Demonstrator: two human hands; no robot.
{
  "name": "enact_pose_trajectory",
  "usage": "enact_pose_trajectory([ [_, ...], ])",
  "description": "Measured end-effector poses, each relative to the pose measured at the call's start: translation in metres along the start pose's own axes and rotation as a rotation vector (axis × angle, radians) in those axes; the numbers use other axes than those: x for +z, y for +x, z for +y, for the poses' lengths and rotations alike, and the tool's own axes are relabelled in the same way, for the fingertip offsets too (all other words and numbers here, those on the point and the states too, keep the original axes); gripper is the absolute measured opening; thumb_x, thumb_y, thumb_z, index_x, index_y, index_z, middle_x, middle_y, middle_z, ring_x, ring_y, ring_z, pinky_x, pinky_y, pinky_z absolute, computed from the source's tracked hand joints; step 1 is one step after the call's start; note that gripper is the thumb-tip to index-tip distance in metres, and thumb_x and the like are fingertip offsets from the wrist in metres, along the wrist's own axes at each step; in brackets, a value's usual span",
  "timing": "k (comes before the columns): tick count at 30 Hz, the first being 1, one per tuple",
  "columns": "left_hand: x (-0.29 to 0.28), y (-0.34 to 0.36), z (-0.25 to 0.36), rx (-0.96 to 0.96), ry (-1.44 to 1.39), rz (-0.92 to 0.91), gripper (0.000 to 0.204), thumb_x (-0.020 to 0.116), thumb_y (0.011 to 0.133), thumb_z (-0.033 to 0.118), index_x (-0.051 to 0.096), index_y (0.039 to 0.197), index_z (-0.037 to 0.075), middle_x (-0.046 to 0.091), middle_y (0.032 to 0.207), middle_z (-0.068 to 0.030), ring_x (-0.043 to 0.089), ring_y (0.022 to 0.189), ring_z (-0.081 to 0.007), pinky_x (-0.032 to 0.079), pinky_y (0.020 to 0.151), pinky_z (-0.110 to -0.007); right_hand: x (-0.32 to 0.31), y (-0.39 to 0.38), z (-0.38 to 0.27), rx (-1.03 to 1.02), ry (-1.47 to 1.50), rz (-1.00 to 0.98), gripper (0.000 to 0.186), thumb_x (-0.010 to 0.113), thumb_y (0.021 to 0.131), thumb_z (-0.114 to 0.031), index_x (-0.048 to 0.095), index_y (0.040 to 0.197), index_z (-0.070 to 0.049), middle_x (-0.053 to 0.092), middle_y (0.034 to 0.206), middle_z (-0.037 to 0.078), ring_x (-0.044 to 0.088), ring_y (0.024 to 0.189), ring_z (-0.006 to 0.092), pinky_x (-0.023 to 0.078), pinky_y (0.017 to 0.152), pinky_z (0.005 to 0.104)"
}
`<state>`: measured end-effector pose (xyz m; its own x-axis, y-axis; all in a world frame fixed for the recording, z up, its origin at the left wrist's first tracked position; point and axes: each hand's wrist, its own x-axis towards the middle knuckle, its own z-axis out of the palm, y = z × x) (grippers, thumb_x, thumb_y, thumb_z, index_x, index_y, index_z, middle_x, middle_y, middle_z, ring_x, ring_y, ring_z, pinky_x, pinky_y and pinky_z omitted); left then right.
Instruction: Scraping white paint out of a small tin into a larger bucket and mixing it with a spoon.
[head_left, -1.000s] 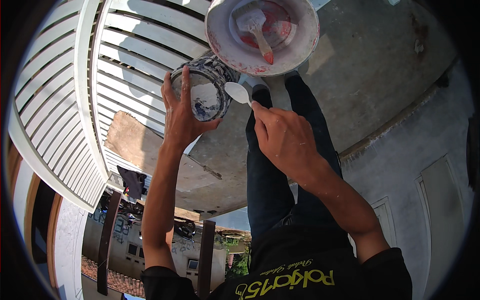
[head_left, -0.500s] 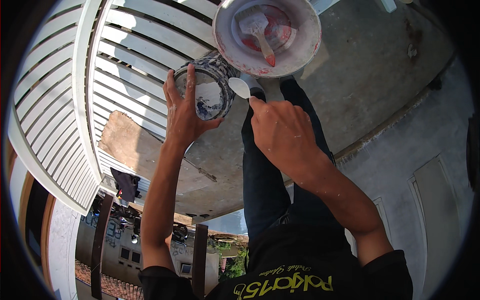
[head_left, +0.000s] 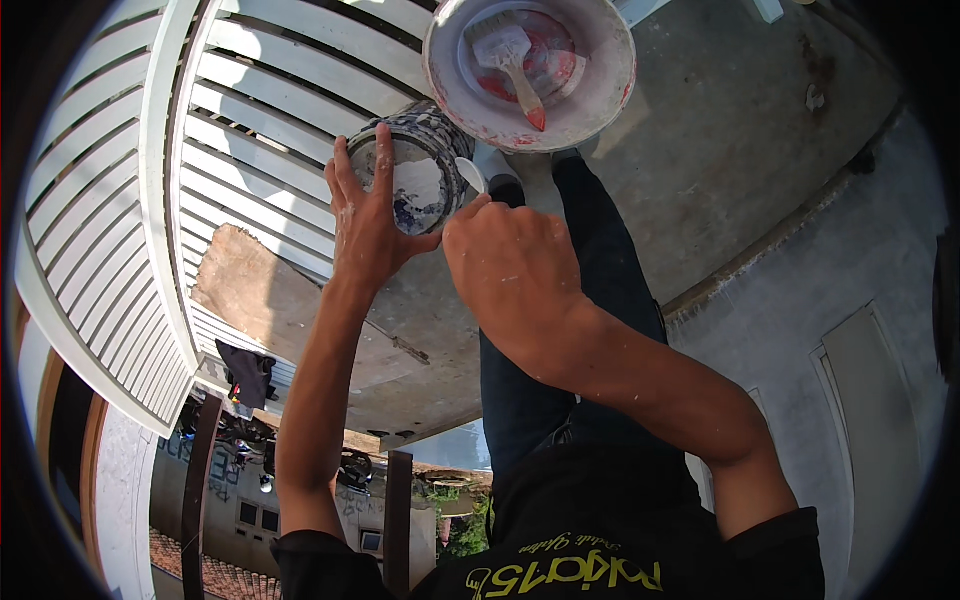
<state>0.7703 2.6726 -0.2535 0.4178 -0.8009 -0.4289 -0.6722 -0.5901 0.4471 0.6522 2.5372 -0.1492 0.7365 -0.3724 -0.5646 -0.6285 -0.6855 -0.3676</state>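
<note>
A round can [head_left: 422,187], crusted with paint, stands by the white railing, its top patched with white and dark blue. My left hand [head_left: 368,225] grips its rim, fingers spread over the far left side and thumb at the near edge. In my closed right hand [head_left: 515,270] is a white spoon [head_left: 472,175], its bowl tilted against or very near the can's right rim; I cannot tell if they touch. The spoon's handle is mostly hidden by my fist. Beyond the can, a wide paint-stained basin [head_left: 612,108] holds a flat paintbrush [head_left: 507,60] with a red-tipped handle.
White slatted railing [head_left: 250,120] runs along the left. A worn brown board [head_left: 250,290] lies beside it on the concrete floor [head_left: 740,150]. My legs [head_left: 605,235] stand close to the can and basin. A grey wall [head_left: 780,270] rises at the right.
My right hand has moved left with the spoon, bringing its bowl to the can's rim and turning it more edge-on. My left hand keeps its hold on the can.
</note>
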Motion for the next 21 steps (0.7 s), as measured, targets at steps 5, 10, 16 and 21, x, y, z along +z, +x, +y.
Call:
enact_pose_trajectory([
  [5, 0.004, -0.002, -0.003, 0.004, 0.005, -0.011, 0.144, 0.1, 0.042, 0.036, 0.018, 0.16, 0.025, 0.013, 0.152, -0.037, 0.021, 0.138, -0.06, 0.035, 0.105, -0.067, 0.006, 0.001, -0.011, 0.021, -0.006, 0.027, 0.01, 0.069, 0.08, -0.006, 0.076, 0.081, 0.001, 0.071, 0.066, 0.011, 0.072, 0.06, 0.0169, 0.055, 0.047, 0.0304],
  [10, 0.003, -0.001, -0.004, 0.005, -0.008, -0.01, 0.144, 0.1, 0.043, 0.038, 0.017, 0.16, 0.025, 0.012, 0.153, -0.0369, 0.021, 0.138, -0.0605, 0.034, 0.105, -0.067, 0.01, 0.002, -0.025, 0.096, -0.073, 0.033, 0.012, 0.068, 0.081, -0.008, 0.076, 0.086, 0.0, 0.072, 0.072, 0.013, 0.073, 0.063, 0.0183, 0.057, 0.051, 0.0307],
  [16, 0.0, -0.001, 0.002, -0.007, -0.032, -0.02, 0.143, 0.099, 0.045, 0.032, 0.015, 0.16, 0.027, 0.007, 0.155, -0.0356, 0.019, 0.139, -0.0604, 0.032, 0.106, -0.067, -0.001, 0.004, -0.004, 0.164, 0.212, -0.077, 0.009, 0.066, 0.082, -0.007, 0.072, 0.082, -0.001, 0.072, 0.077, 0.019, 0.075, 0.075, 0.0275, 0.06, 0.065, 0.0356],
  [21, -0.003, -0.001, 0.004, -0.03, -0.023, -0.069, 0.144, 0.099, 0.046, 0.025, 0.012, 0.16, 0.028, 0.006, 0.156, -0.0354, 0.018, 0.139, -0.0605, 0.032, 0.106, -0.067, 0.004, -0.003, 0.008, 0.251, 0.389, -0.042, 0.013, 0.061, 0.086, -0.006, 0.069, 0.088, 0.004, 0.068, 0.075, 0.024, 0.071, 0.074, 0.0393, 0.057, 0.066, 0.0438],
])
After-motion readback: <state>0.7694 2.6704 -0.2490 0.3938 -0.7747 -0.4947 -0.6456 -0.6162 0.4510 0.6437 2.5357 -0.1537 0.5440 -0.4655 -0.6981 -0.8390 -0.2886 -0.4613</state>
